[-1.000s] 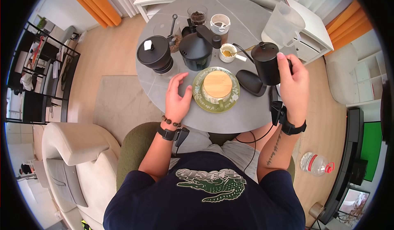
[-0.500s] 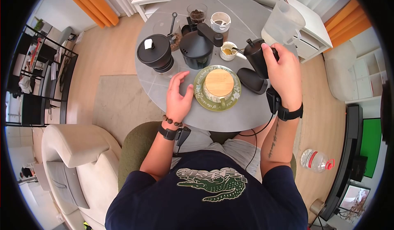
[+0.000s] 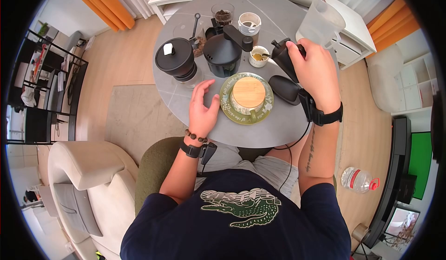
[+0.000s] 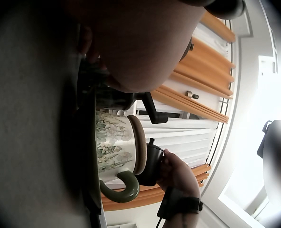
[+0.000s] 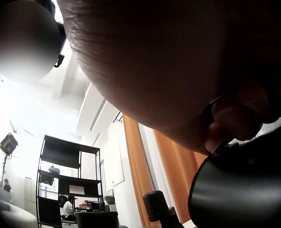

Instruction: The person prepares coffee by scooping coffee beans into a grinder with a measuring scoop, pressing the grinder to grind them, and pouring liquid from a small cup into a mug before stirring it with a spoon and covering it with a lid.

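Tilting black cylindrical gooseneck kettle [image 3: 285, 61] further toward small white round cup [image 3: 258, 63], apparently pouring; keeping right grip [image 3: 318, 72] clamped on kettle, left grip [image 3: 202, 110] apart.

Wrist views mix glare with deep shadow.

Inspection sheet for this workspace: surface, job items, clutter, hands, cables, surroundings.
Surface: round gray table, crowded toward its far side.
Job's things: black kettle, tilted, spout toward small white cup; pouring can't be told.
Clutter: crank-topped black container, clear pitcher, wood-lidded mug on green saucer.
Hands: right hand grips kettle; left hand holds nothing, beside saucer.
Cables: black cable hangs past the table's near-right edge.
Surroundings: beige sofa left, plastic bottle on the floor right.
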`<state>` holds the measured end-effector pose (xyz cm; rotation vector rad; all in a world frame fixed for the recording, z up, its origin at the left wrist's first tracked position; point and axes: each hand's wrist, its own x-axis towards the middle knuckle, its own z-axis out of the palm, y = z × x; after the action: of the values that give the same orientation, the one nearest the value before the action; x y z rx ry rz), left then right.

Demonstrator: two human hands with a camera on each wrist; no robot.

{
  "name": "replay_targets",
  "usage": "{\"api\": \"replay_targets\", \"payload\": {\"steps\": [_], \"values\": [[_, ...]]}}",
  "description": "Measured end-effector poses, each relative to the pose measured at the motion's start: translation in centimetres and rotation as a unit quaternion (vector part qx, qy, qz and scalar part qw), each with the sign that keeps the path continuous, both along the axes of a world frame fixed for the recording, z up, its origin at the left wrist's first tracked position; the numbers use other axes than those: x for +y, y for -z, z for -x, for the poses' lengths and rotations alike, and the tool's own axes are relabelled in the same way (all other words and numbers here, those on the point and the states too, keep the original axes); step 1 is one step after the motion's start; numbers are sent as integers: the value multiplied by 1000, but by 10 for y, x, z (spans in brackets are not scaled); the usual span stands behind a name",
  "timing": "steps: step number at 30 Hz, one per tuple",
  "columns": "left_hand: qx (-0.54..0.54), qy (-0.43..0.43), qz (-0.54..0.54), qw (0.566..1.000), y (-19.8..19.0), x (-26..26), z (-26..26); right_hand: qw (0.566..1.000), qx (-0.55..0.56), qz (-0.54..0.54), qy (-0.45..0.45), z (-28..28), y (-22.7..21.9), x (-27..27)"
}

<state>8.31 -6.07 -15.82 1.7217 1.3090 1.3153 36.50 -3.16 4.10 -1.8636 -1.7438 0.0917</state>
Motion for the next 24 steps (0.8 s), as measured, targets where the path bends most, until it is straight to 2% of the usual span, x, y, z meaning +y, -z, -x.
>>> {"api": "replay_targets", "payload": {"steps": [2, 24], "values": [[2, -1, 2, 1000, 0, 0, 0, 1000, -28, 6, -7, 1, -2, 2], [-3, -3, -8, 1000, 3, 3, -1, 999, -19, -15, -21, 6, -21, 7]]}}
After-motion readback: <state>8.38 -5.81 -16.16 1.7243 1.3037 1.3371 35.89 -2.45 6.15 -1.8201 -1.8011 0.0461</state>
